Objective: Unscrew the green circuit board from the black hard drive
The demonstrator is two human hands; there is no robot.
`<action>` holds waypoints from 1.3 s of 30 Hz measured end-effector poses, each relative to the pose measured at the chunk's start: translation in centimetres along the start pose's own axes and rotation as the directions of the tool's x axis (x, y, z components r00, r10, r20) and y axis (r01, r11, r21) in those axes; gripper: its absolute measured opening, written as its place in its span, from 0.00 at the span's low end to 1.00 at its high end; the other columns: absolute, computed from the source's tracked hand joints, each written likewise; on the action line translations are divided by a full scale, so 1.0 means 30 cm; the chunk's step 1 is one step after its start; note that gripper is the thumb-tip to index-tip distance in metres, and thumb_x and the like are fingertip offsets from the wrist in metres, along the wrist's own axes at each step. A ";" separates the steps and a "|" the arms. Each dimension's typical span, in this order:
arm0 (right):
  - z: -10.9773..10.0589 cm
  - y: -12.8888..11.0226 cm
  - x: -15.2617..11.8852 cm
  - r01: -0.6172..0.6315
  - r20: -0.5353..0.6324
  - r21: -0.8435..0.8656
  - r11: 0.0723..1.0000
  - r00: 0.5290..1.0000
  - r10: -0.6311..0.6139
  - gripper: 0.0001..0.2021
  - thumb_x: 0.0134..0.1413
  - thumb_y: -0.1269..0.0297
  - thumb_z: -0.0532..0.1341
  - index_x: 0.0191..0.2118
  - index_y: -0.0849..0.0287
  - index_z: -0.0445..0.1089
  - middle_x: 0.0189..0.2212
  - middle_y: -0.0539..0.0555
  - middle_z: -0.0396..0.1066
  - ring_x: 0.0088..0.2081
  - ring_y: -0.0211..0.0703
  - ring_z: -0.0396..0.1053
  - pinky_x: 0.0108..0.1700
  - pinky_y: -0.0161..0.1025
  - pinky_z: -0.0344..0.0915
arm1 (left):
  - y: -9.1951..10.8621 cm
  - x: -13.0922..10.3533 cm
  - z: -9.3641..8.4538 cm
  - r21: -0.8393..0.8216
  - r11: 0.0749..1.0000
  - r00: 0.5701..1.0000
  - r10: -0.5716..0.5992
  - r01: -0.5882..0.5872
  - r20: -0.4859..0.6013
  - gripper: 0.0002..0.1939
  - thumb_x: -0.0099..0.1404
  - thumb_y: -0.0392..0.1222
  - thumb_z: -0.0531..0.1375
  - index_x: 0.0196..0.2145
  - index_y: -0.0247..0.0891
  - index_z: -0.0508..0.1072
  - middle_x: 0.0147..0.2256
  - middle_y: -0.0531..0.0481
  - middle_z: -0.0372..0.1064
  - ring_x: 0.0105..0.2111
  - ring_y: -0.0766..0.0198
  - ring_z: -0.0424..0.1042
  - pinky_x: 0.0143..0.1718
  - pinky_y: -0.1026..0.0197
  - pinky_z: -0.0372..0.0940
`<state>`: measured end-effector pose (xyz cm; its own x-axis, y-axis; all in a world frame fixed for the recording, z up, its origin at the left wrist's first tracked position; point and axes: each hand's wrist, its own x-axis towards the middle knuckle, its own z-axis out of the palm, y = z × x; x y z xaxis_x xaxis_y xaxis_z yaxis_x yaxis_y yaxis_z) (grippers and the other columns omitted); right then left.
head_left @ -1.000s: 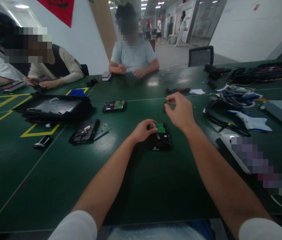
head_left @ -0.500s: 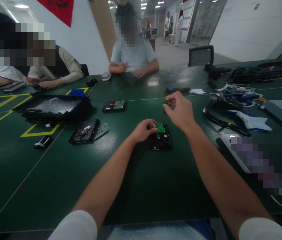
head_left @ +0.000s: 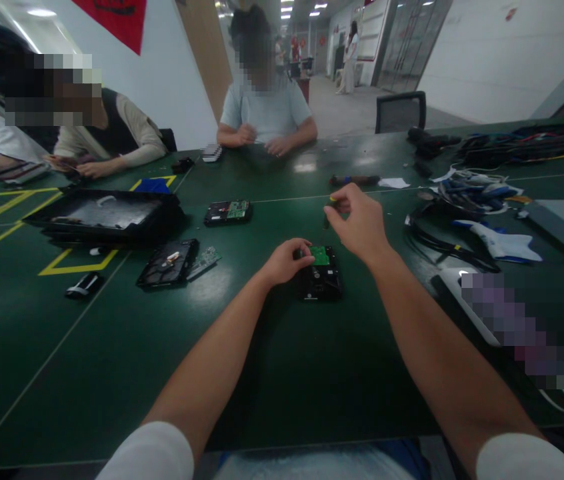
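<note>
A black hard drive [head_left: 323, 285] with a green circuit board lies flat on the table in front of me. My left hand [head_left: 286, 261] grips its left edge, fingers bent over the board's side. Above the far end of the drive, my right hand [head_left: 361, 219] is closed around a thin screwdriver [head_left: 327, 217] with a yellow top. The shaft points down at the drive's far edge; whether the tip touches a screw is too small to tell.
To the left lie another hard drive [head_left: 168, 263], a loose circuit board [head_left: 204, 262], a third drive [head_left: 228, 212] and a black tray [head_left: 105, 217]. Cables [head_left: 472, 193], a white-and-blue wrapper [head_left: 505, 241] and a pale device [head_left: 467, 300] are on the right. Two co-workers sit opposite.
My right hand has shifted slightly left with the screwdriver, whose shaft now stands more upright over the drive's far end. My left hand keeps its grip on the hard drive.
</note>
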<state>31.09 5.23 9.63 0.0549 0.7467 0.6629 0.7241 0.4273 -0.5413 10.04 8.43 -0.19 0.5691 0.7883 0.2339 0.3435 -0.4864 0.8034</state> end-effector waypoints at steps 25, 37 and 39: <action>-0.007 -0.007 0.001 -0.041 -0.038 -0.005 0.999 0.998 0.041 0.06 0.59 0.64 0.66 0.41 0.52 0.70 0.37 0.54 0.77 0.38 0.49 0.75 0.44 0.49 0.72 | -0.022 0.002 0.007 -0.007 1.000 1.000 0.007 -0.007 -0.011 0.05 0.67 0.42 0.67 0.37 0.41 0.75 0.55 0.43 0.75 0.56 0.52 0.73 0.64 0.45 0.62; -0.008 -0.003 0.003 -0.011 -0.044 -0.031 0.999 0.999 0.010 0.05 0.59 0.66 0.64 0.42 0.53 0.70 0.39 0.55 0.77 0.41 0.50 0.74 0.48 0.50 0.72 | -0.008 0.002 0.001 0.005 1.000 1.000 -0.022 0.022 -0.005 0.05 0.67 0.43 0.67 0.37 0.41 0.75 0.56 0.44 0.75 0.56 0.52 0.73 0.64 0.45 0.63; -0.008 -0.005 0.003 0.003 -0.023 -0.025 1.000 1.000 -0.004 0.05 0.60 0.65 0.63 0.42 0.52 0.71 0.39 0.55 0.76 0.41 0.51 0.74 0.48 0.50 0.72 | -0.007 0.003 0.000 0.008 1.000 1.000 -0.021 0.021 -0.003 0.05 0.67 0.43 0.67 0.37 0.41 0.75 0.56 0.44 0.75 0.56 0.52 0.73 0.64 0.45 0.63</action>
<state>31.15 5.13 9.88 0.0677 0.7334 0.6765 0.7411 0.4170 -0.5262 10.02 8.59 -0.33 0.5597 0.7992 0.2189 0.3609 -0.4729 0.8038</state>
